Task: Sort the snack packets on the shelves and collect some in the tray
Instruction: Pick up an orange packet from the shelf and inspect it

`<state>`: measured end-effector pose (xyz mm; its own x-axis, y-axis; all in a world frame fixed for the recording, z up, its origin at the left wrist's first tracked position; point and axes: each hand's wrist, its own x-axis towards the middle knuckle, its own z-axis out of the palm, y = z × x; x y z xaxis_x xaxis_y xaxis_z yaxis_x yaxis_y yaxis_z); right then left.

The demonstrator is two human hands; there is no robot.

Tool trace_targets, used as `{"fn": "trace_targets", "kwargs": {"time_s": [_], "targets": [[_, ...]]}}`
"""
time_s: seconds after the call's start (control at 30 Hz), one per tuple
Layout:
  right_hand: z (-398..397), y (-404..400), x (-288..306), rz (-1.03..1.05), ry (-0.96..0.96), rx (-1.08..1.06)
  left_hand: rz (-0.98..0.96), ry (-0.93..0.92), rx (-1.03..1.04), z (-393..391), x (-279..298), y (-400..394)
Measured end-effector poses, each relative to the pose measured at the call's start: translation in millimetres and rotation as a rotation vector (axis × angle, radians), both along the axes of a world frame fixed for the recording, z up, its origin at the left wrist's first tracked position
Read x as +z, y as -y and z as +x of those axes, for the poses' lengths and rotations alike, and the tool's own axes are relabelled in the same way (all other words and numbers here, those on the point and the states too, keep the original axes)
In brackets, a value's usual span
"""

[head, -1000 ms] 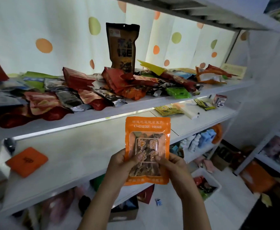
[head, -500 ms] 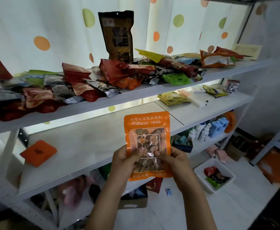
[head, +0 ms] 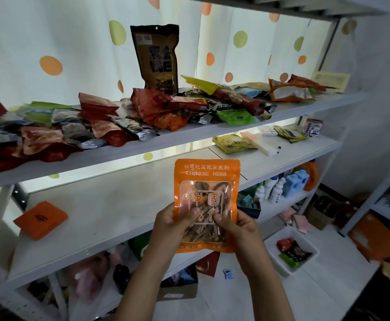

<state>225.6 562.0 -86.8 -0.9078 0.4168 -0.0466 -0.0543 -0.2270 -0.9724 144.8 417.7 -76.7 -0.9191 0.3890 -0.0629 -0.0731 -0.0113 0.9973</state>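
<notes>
Both hands hold an orange "Chinese Herb" packet (head: 206,181) upright in front of the middle shelf (head: 110,205). My left hand (head: 173,228) grips its lower left edge and my right hand (head: 238,230) grips its lower right, thumbs pressed on the clear window. Several mixed snack packets (head: 157,107) lie heaped along the upper shelf (head: 189,135), with a tall dark pouch (head: 158,59) standing behind them. A white tray (head: 270,246) with a few packets sits on the floor at the lower right.
An orange flat packet (head: 40,220) lies at the left of the middle shelf; a yellow packet (head: 233,143), a white box (head: 264,145) and a small carton (head: 313,127) lie at its right. Bottles (head: 279,186) stand on the lower shelf. A second rack (head: 379,205) is at the far right.
The view has shifted slightly; the packet stays upright in both hands, now a little lower against the shelf. The grip is the same.
</notes>
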Motion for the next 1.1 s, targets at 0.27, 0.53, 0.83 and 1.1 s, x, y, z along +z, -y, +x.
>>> {"fn": "trace_targets", "kwargs": {"time_s": [0.27,0.53,0.83,1.1], "targets": [[9.1,-2.4,1.8,-0.005,0.006,-0.112,-0.068,-0.228,0.282,13.9,-12.9,-18.5],[10.4,10.6,3.0,0.141,0.012,0.023,0.003,-0.241,-0.006,30.5,-18.0,-20.5],[-13.3,28.8,-6.0,0.335,-0.125,-0.09,0.05,0.016,0.094,17.6,-1.8,8.0],[-92.2,54.0,70.5,0.728,-0.329,-0.039,0.114,-0.274,0.224,-39.0,86.6,54.5]]}}
